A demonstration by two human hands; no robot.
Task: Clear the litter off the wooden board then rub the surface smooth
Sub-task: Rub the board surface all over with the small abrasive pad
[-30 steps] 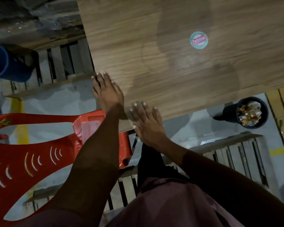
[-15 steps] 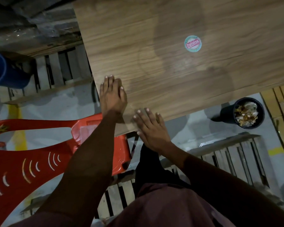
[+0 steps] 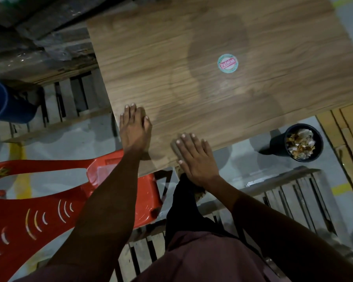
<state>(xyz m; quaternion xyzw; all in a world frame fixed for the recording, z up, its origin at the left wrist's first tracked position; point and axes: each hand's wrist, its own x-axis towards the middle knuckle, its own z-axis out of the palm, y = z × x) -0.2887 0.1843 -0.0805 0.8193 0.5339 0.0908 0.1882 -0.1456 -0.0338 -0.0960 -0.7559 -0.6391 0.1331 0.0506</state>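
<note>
Both palms down on the wooden board (image 3: 222, 94): the left hand (image 3: 135, 129) lies flat with straight fingers at the near-left edge, grasping nothing. The right hand (image 3: 194, 157) presses flat over a small pad (possibly sandpaper) at the near edge, while litter fills the black bucket (image 3: 302, 142) on the floor.

head view, steeply downward, fairly close

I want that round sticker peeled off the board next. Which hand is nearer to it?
Right. The right hand lies flat at the board's near edge, below and slightly left of the round sticker; the left hand lies flat by the left edge, farther away.
</note>
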